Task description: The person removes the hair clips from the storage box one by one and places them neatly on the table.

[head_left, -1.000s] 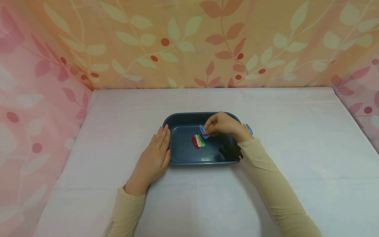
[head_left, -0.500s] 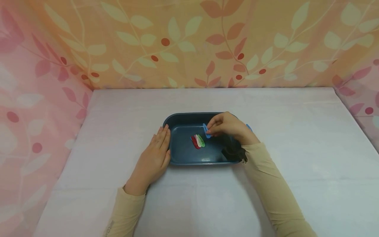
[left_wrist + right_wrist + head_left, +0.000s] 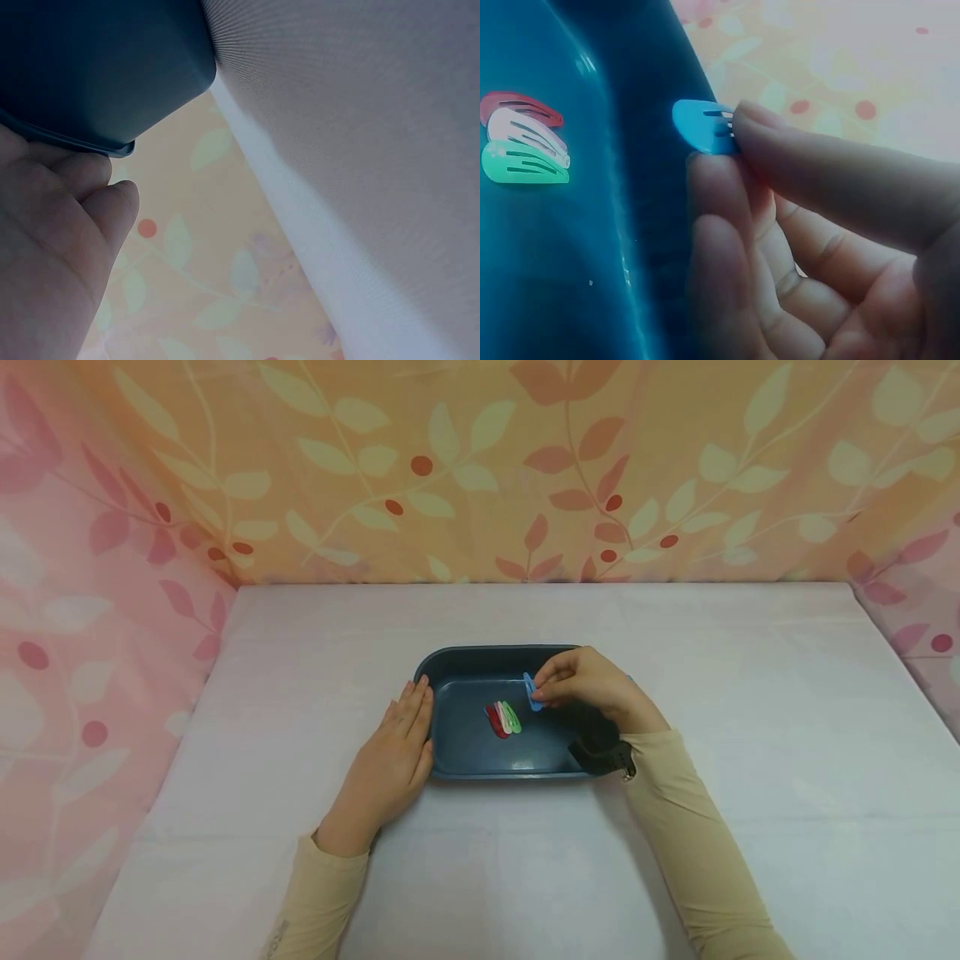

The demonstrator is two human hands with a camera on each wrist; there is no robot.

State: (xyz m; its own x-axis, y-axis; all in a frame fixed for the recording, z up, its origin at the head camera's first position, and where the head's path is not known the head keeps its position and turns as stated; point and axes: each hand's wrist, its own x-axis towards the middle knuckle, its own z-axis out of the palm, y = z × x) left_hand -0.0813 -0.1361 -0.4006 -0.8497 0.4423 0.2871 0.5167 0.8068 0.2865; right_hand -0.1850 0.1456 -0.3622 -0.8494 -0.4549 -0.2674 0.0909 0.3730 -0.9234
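Note:
My right hand point(image 3: 592, 685) pinches a blue snap hair clip point(image 3: 532, 692) between thumb and fingers, above the right half of a dark blue tray point(image 3: 480, 768). In the right wrist view the clip's rounded end point(image 3: 697, 126) sticks out past the fingertips. On the tray floor, left of this hand, red, pink and green hair clips point(image 3: 502, 719) lie close together in a slanted row; a sliver of another colour shows among them. My left hand point(image 3: 390, 756) rests along the tray's left wall with its fingers straight. The left wrist view shows those fingertips at the rim point(image 3: 124, 150).
A white cloth point(image 3: 787, 735) covers the table under the tray. Leaf-patterned fabric point(image 3: 465, 468) hangs behind and at both sides. A dark band point(image 3: 603, 756) on my right wrist hides the tray's near right corner. A bit of blue point(image 3: 631, 677) shows behind that wrist.
My right hand has drawn slightly to the right with the blue hair clip, away from the row. Yellow and blue pieces behind the wrist have become mostly hidden. My left hand stays put.

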